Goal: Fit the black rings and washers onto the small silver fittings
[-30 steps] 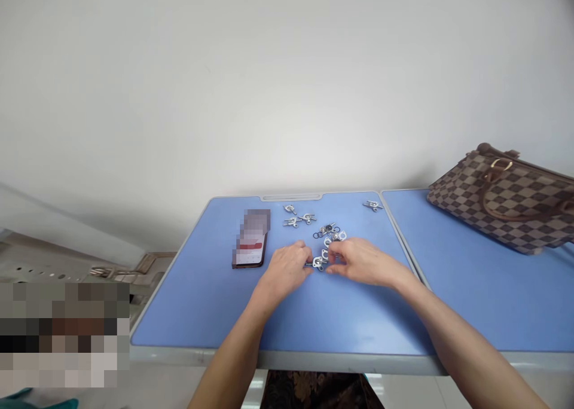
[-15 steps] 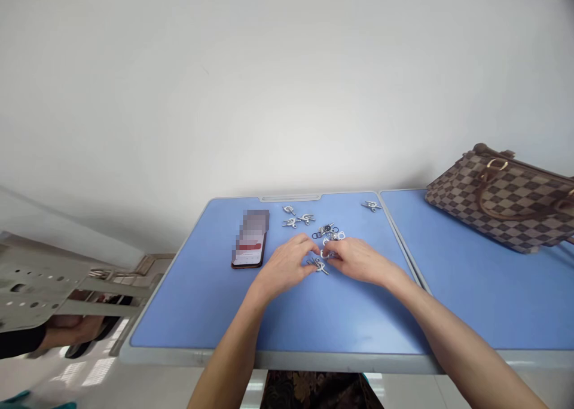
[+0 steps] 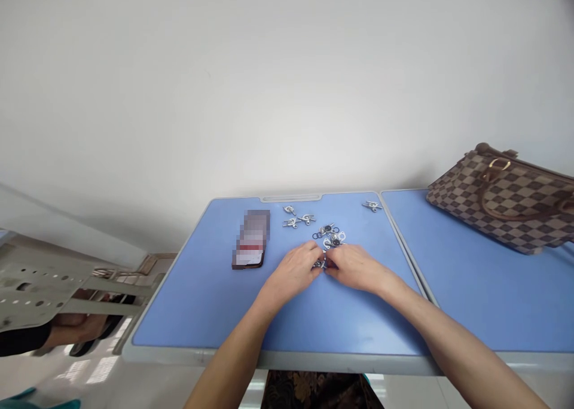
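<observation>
One small metal fitting (image 3: 318, 264) is between the left hand (image 3: 293, 266) and the right hand (image 3: 354, 266), at or just above a blue desktop (image 3: 201, 313). Both hands' thumbs and fingertips appear pinched together on it, covering most of it. It should be light, stiff, rather slippery and hard to break, best held by its edges between thumb and forefinger. What shows is silvery and shiny; its full outline is hidden. Just beyond lies a pile of loose metal parts (image 3: 336, 240) with dark rings (image 3: 317, 235). Farther back are three pronged fittings (image 3: 307, 219), with another (image 3: 372, 205) off right. Outermost are a smartphone (image 3: 250, 256), left, and a checkered handbag (image 3: 515, 203), right.
</observation>
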`<state>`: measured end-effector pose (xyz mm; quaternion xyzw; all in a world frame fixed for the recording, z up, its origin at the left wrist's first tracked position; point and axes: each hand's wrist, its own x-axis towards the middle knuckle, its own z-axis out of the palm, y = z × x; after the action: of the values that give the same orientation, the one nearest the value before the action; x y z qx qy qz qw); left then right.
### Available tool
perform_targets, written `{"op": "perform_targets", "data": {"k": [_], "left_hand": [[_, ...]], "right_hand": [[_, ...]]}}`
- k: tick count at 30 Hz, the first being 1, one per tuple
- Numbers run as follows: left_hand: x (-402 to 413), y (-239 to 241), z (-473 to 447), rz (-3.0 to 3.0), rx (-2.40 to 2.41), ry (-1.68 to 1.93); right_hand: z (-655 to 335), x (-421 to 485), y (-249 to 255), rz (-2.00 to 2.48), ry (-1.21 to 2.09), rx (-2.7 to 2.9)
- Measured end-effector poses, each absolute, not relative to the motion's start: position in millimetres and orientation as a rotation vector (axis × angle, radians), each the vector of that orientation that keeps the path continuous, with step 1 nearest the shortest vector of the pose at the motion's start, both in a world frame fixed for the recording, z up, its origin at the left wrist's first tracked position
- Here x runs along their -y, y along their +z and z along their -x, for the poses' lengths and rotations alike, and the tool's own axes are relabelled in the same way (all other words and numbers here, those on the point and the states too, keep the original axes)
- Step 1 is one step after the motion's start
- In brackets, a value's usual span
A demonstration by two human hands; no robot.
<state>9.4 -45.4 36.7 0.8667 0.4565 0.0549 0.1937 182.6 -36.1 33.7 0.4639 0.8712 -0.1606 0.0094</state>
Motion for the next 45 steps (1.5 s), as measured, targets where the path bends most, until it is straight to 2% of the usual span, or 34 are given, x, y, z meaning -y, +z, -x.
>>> {"op": "perform_targets", "data": {"k": [3,7,14,20,27,32,37,45], "left_hand": [[46.1,37.1,-11.3,-2.503,-1.289,0.168],[45.7,33.6,-11.9,-2.585,-1.288,0.38],[42.8,28.1,-11.8,-2.673,-1.274,0.757],[42.5,27.2,-12.7,-2.643,-1.267,0.947],[43.2,39.2,-9.3,-2.171,-1.182,1.091],[39.4,39.7,-4.7,-1.735,-0.977,0.995],[38.6,35.6,-6.2,-1.684,-0.999,1.036],[39.9,36.3,-6.3,-1.714,-0.968,1.091]], "right_hand": [[-180.5,34.7,30.7,-1.49,-0.466,-2.724],[-183.4,31.8,33.7,-1.646,-0.553,-2.729],[-196.6,24.9,43.5,-1.701,-1.344,-2.739],[-193.7,21.7,41.3,-1.744,-1.709,-2.696],[-190.4,26.9,43.8,-1.821,-1.868,-2.751],[-191.2,26.9,42.8,-1.766,-1.834,-2.878],[-190.3,28.9,43.4,-1.739,-1.654,-3.04],[-191.3,28.3,39.0,-1.67,-1.552,-3.21]]}}
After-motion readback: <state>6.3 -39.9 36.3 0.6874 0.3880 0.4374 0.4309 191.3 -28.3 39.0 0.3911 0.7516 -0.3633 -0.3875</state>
